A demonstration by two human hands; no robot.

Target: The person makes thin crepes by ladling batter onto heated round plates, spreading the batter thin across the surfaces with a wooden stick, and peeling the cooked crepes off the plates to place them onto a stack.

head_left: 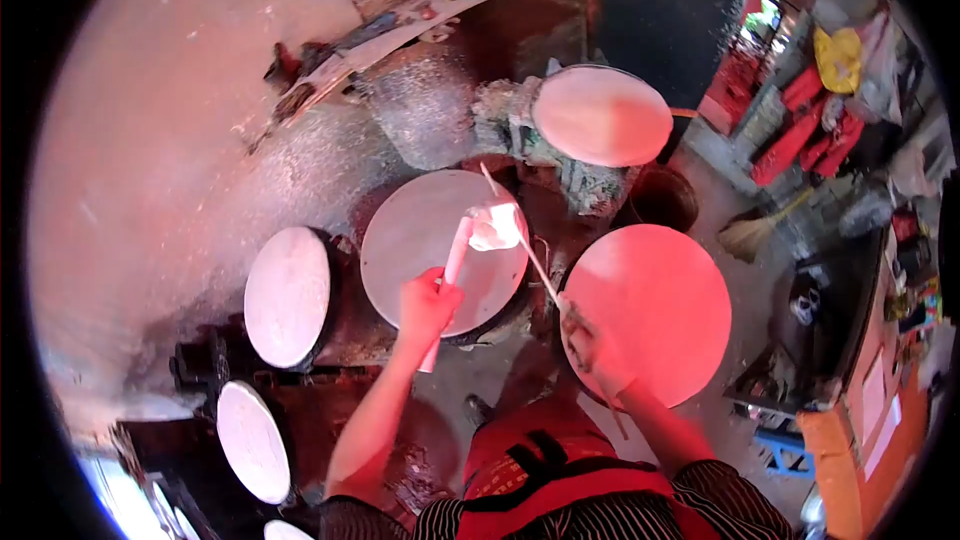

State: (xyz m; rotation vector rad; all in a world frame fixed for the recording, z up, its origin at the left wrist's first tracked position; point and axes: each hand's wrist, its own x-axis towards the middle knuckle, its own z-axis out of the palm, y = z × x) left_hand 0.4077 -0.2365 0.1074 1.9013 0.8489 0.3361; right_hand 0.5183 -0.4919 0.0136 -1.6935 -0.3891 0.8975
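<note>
My left hand (430,305) is closed round a pale, thick rod (457,252) that slants upward over a round, pale disc (405,240). At the rod's upper end is a bright white lump (495,227), its detail lost in glare. My right hand (580,335) grips a thin stick (540,270), which runs up and left past the lump and out below the hand. This hand is over the left edge of a large round disc (655,310), lit red.
Another round disc (602,115) stands at the back, with a dark bucket (662,198) below it. Pale oval discs (287,297) (253,442) are at the left. A straw broom (765,225) lies right, near red cloths (805,130) and an orange-sided table (835,470).
</note>
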